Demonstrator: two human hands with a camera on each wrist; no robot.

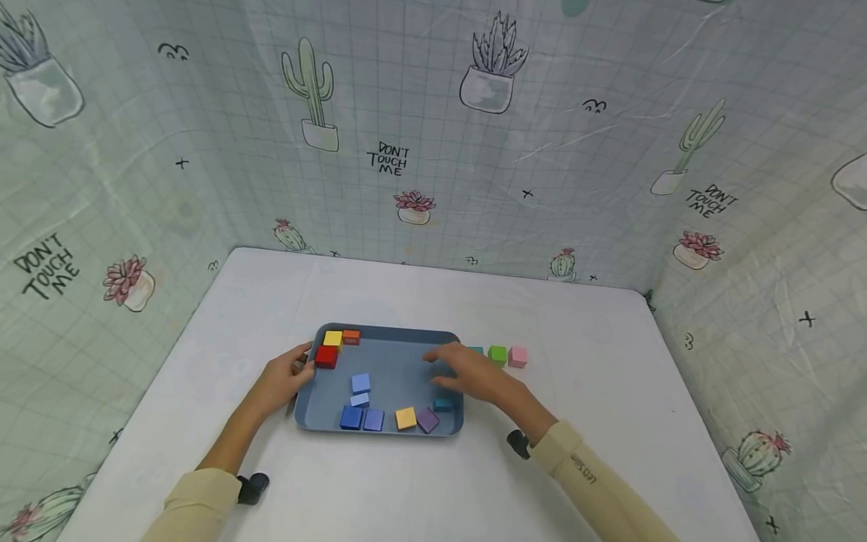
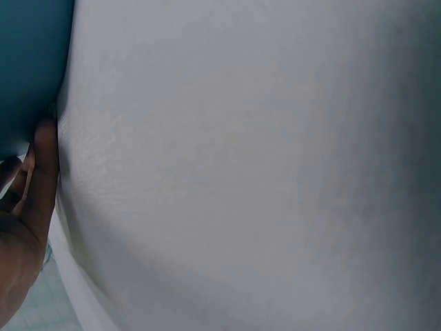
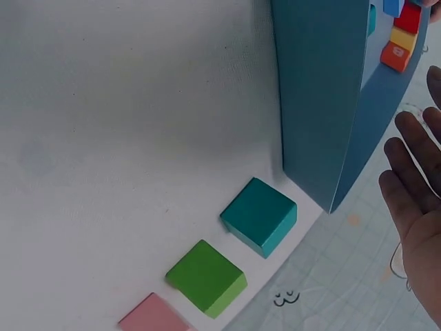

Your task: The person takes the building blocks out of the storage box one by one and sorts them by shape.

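Note:
A blue-grey tray (image 1: 393,361) lies on the white table. My left hand (image 1: 284,380) holds its left edge, the thumb over the rim and the fingers along the outer wall. In the left wrist view the fingers (image 2: 45,158) meet the tray's side (image 2: 34,69). My right hand (image 1: 474,373) hovers above the tray's right end, fingers spread and nothing in them. Under it, near the right rim, sits a teal block (image 1: 442,405), beside a purple block (image 1: 427,420) and a yellow-orange block (image 1: 405,418).
A red block (image 1: 326,357), yellow block (image 1: 333,339) and orange block (image 1: 351,337) fill the tray's far left corner. Several blue blocks (image 1: 360,384) lie nearer. Right of the tray stand a teal block (image 3: 259,217), green block (image 1: 497,356) and pink block (image 1: 518,357).

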